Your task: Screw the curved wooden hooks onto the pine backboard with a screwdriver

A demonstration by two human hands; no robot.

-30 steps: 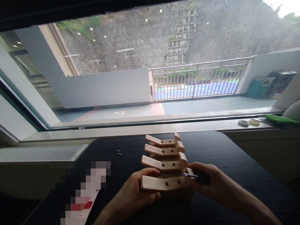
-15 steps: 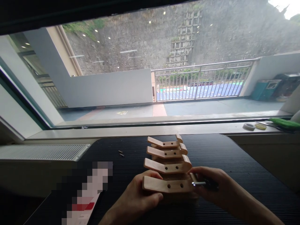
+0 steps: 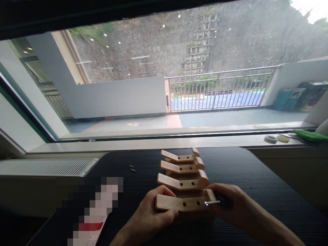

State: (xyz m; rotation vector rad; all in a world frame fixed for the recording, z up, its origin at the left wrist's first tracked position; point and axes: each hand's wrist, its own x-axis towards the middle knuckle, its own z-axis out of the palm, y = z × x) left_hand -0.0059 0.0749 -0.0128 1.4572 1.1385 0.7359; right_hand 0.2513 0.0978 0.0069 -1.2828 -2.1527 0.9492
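A light wooden rack (image 3: 182, 181) with several curved hooks lies flat on the black ribbed table (image 3: 256, 177). My left hand (image 3: 151, 215) grips the left end of the nearest hook, fingers wrapped round it. My right hand (image 3: 230, 205) is closed on a small dark-handled screwdriver (image 3: 216, 202), whose metal tip points left at a hole near the right end of that hook.
Two small screws (image 3: 132, 168) lie on the table left of the rack. A blurred red and white packet (image 3: 94, 212) sits at the lower left. Tape rolls (image 3: 271, 138) and a green cloth (image 3: 311, 135) rest on the window sill. A white vent grille (image 3: 46, 166) is at the left.
The screwdriver tip has shifted slightly left toward the hole in the nearest hook. My left hand keeps its grip. The view has drifted a little.
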